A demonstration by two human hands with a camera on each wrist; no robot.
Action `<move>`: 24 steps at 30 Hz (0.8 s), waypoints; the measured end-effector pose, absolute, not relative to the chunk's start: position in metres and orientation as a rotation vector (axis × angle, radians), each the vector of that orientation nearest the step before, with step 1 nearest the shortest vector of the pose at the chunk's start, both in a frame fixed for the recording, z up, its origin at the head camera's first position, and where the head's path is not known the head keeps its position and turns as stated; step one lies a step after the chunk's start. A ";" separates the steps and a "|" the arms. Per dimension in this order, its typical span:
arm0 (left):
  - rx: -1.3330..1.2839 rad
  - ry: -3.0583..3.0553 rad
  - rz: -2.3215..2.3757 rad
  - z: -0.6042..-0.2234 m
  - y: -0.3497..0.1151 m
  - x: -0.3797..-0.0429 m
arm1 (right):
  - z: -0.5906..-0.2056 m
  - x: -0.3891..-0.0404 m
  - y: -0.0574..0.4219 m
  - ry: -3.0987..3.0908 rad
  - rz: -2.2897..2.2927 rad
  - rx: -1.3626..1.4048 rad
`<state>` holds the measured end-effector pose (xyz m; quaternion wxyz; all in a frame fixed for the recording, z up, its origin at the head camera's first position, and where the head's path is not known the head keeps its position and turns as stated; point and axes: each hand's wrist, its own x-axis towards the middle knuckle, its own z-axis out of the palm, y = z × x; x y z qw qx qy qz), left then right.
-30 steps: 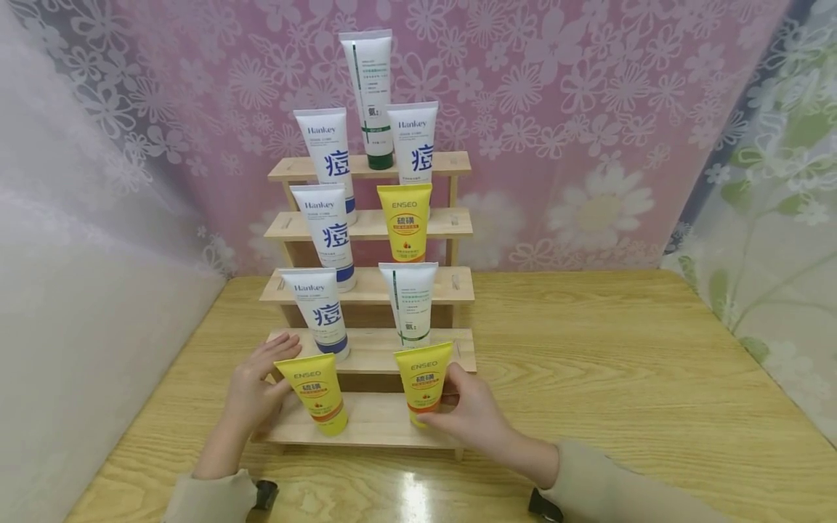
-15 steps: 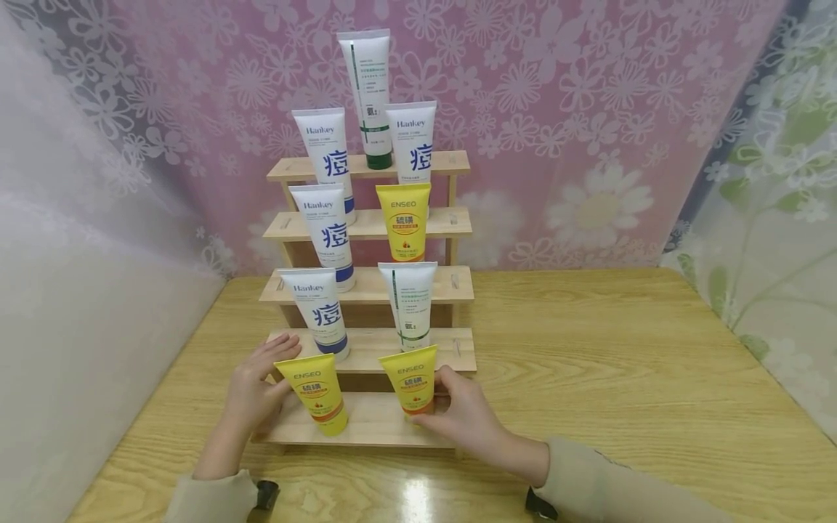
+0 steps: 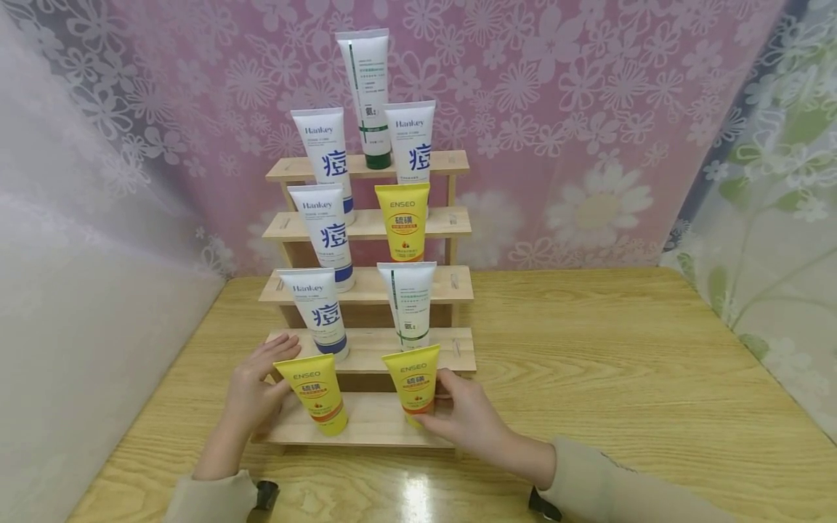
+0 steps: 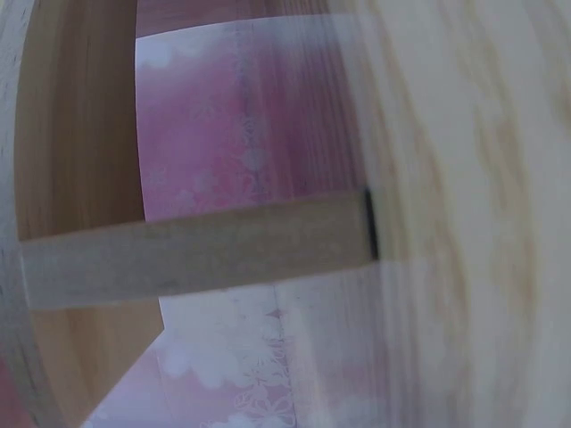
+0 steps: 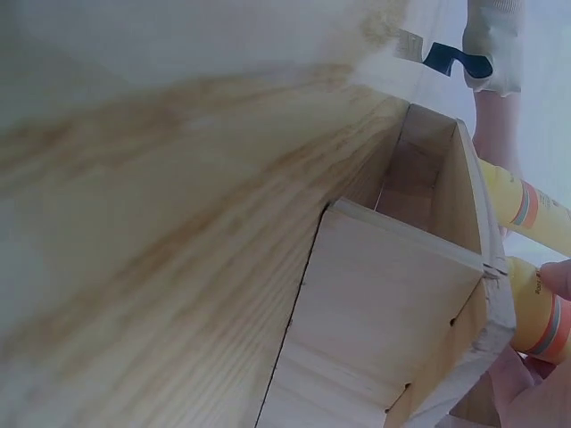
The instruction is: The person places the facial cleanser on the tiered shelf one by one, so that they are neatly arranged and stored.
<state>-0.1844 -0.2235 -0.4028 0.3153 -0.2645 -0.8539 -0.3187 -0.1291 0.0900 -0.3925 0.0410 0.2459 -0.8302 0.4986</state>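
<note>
In the head view my right hand (image 3: 467,418) pinches the right yellow ENSEO squeeze tube (image 3: 412,385) between thumb and fingers, on the bottom step of a wooden display stand (image 3: 369,421). The right wrist view catches that tube (image 5: 533,312) low at its right edge, with fingers around it. A second yellow tube (image 3: 316,396) stands cap-down on the same step at the left. Beside it my left hand (image 3: 258,381) rests at the stand's left end, fingers extended along the second step, thumb near the tube. The left wrist view shows only the stand's wood (image 4: 196,254), no fingers.
Higher steps carry white Hankey tubes (image 3: 320,316), a white-and-green tube (image 3: 407,305) and another yellow tube (image 3: 402,221). A tall white-and-green tube (image 3: 368,94) tops the stand. Wooden tabletop (image 3: 588,363) extends to the right; a pink floral curtain (image 3: 556,145) hangs behind.
My right hand has shifted the right yellow tube left along the bottom step, then very slightly back right. My left hand and the other tubes hold their places.
</note>
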 end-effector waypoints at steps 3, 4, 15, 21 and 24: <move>-0.694 -2.252 -0.835 -0.403 -0.224 -0.185 | -0.393 -0.129 0.090 -2.544 1.536 0.742; -0.693 -2.252 -0.836 -0.403 -0.224 -0.185 | -0.394 -0.129 0.089 -2.544 1.547 0.737; -0.703 -2.246 -0.827 -0.405 -0.225 -0.187 | -0.395 -0.129 0.087 -2.537 1.591 0.703; -0.685 -2.268 -0.827 -0.407 -0.228 -0.188 | -0.395 -0.130 0.085 -2.532 1.579 0.697; -0.682 -2.282 -0.832 -0.407 -0.230 -0.189 | -0.395 -0.131 0.084 -2.532 1.576 0.696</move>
